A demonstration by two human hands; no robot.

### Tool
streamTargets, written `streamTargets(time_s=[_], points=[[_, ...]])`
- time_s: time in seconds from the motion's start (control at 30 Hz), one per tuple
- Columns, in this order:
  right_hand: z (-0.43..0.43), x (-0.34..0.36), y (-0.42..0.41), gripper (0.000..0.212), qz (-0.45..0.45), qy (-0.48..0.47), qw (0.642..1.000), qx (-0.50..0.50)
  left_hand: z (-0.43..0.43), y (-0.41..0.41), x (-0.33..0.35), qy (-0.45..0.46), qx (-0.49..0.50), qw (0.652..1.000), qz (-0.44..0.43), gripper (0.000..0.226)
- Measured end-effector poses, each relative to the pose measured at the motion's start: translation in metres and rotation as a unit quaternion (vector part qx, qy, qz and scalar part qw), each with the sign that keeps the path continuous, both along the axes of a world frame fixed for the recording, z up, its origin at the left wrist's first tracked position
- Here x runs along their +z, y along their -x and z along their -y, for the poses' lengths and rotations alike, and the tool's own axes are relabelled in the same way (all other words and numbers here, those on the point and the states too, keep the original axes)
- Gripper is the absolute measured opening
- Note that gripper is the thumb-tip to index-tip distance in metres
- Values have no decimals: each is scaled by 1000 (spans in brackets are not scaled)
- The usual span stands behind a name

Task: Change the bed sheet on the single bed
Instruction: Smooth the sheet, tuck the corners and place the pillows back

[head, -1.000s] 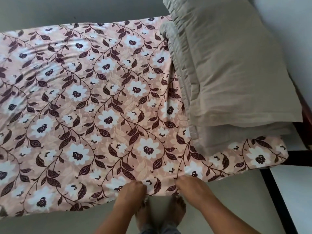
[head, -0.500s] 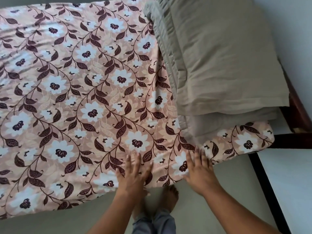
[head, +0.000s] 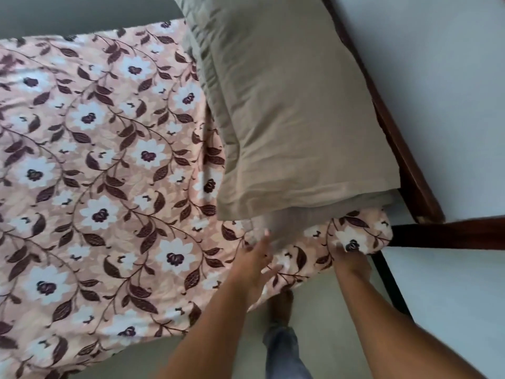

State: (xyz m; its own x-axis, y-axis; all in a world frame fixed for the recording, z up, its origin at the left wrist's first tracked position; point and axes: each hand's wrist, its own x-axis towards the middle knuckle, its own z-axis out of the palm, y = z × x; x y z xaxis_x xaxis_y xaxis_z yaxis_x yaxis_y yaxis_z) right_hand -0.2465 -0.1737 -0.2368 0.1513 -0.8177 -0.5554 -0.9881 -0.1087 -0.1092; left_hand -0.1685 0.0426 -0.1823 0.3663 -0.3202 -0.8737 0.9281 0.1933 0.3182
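Pink floral bed sheet (head: 103, 170), printed with white flowers and dark maroon leaves, covers the single bed's mattress from its near edge to its far edge. Nearest the camera, a bare foot (head: 281, 305) and a grey trouser leg (head: 284, 351) stand on the pale floor (head: 237, 348) beside the bed's near edge. The left hand (head: 254, 265) lies flat on the sheet at the near edge, fingers straight and spread, their tips touching the lower pillow. The right hand (head: 351, 262) sits at the near right corner of the mattress; its fingers are hidden by the sheet, so its grip cannot be told. Two stacked beige fabric pillows (head: 287, 105) lie at the right end of the bed. A dark wooden bed frame (head: 448, 232) shows beyond that corner, against a white wall (head: 437, 77).
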Motion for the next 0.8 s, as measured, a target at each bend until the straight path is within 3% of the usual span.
streamTargets(time_s=[0.17, 0.37, 0.43, 0.6, 0.8], points=[[46, -15, -18, 66, 15, 5, 1000, 9, 88, -16, -10, 52, 183, 979, -67, 54], [68, -16, -19, 34, 20, -58, 996, 62, 131, -40, -8, 8, 323, 944, -71, 21], [74, -16, -13, 34, 38, -65, 997, 32, 135, -46, -5, 4, 337, 940, -56, 18], [91, -15, 5, 76, 46, -19, 989, -140, 139, -39, 2, 5, 339, 940, -43, 44], [101, -25, 13, 49, 76, -16, 983, -167, 145, -22, -3, -39, 333, 941, -42, 41]])
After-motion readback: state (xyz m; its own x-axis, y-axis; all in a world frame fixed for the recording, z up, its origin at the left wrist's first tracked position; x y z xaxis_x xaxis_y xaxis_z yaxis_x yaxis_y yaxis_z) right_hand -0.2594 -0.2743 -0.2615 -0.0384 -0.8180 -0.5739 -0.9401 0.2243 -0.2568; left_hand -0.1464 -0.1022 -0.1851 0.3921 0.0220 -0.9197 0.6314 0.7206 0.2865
